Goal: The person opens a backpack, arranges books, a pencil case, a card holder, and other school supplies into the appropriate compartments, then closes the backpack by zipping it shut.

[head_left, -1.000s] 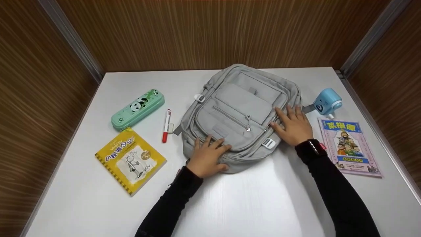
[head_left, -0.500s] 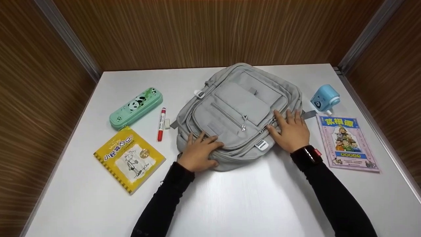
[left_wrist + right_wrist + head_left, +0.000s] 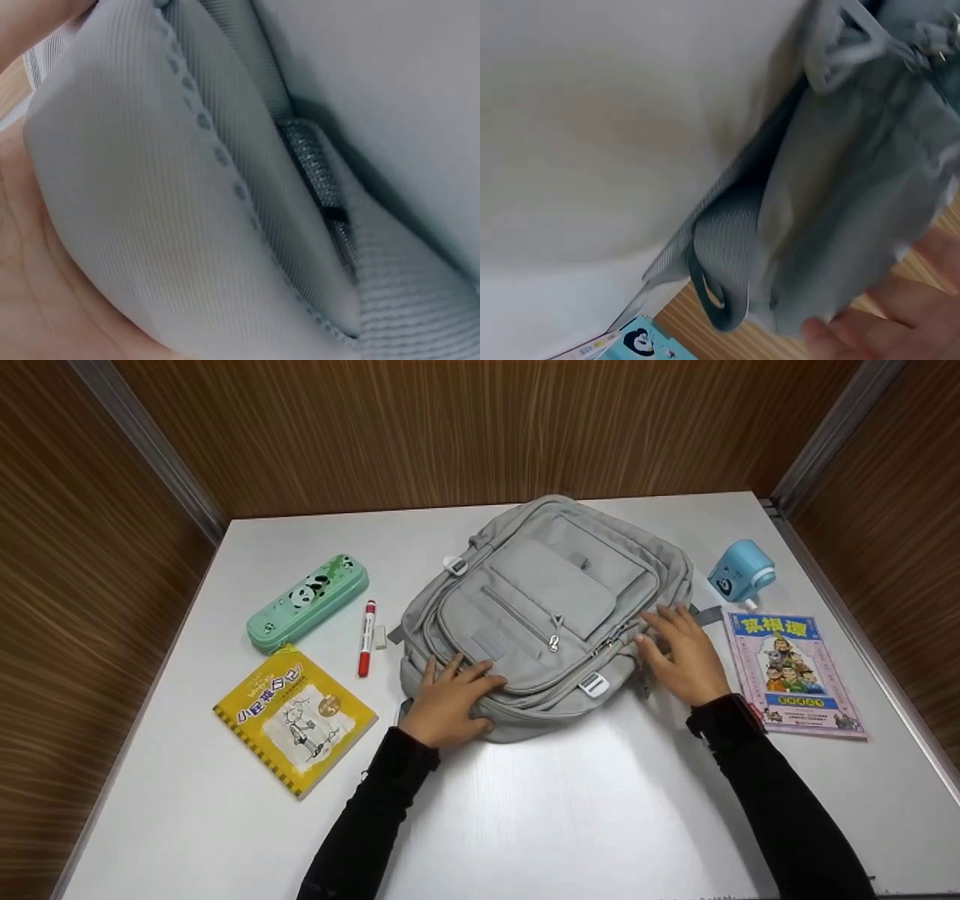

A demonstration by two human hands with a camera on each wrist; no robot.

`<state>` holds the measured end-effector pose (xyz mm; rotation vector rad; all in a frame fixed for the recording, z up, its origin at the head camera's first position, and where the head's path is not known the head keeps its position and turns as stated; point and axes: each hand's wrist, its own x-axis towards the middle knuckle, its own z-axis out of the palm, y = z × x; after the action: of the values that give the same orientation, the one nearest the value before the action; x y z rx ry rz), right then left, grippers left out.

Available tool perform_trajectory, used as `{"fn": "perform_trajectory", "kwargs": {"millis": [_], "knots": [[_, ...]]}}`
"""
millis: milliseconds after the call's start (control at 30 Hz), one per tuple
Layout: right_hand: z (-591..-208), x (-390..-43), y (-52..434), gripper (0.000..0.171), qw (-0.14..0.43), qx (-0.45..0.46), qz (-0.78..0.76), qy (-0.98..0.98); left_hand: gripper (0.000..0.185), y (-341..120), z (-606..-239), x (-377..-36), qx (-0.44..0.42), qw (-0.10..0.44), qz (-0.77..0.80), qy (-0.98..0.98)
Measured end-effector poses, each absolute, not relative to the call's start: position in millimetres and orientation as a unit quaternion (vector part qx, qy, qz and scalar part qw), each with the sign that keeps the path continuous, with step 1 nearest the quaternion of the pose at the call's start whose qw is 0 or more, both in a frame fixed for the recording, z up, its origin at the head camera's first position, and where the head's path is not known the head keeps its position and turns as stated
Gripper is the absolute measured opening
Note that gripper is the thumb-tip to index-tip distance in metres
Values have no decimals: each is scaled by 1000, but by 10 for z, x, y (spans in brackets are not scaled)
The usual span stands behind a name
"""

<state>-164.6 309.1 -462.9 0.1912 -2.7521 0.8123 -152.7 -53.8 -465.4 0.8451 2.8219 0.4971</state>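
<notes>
The grey backpack lies flat in the middle of the white table, front side up, its top toward the upper edge of the frame. The step in hand seems to be steadying the bag near its zippers. To do it well, I think one hand should keep the fabric taut while the other takes a zipper pull, so the slider does not catch the cloth.

The left hand rests on the lower left corner of the backpack, fingers spread on top, thumb wrapped around the edge. The right hand lies on the right side of the bag, fingers straight and relaxed, holding nothing. Both forearms in black sleeves come from the bottom of the frame, a little apart, wrists low over the table.
</notes>
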Motion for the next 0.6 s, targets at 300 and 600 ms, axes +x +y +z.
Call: {"fn": "perform_trajectory", "kwargs": {"millis": [300,600], "knots": [[-4694,-1438,3169,15,176,72,273,-943,63,-540,-4667,-1511,276,73,163,944],[-4760,-1360,3145,10,51,107,213,-970,63,-524,-4666,-1518,275,73,159,945]]}}
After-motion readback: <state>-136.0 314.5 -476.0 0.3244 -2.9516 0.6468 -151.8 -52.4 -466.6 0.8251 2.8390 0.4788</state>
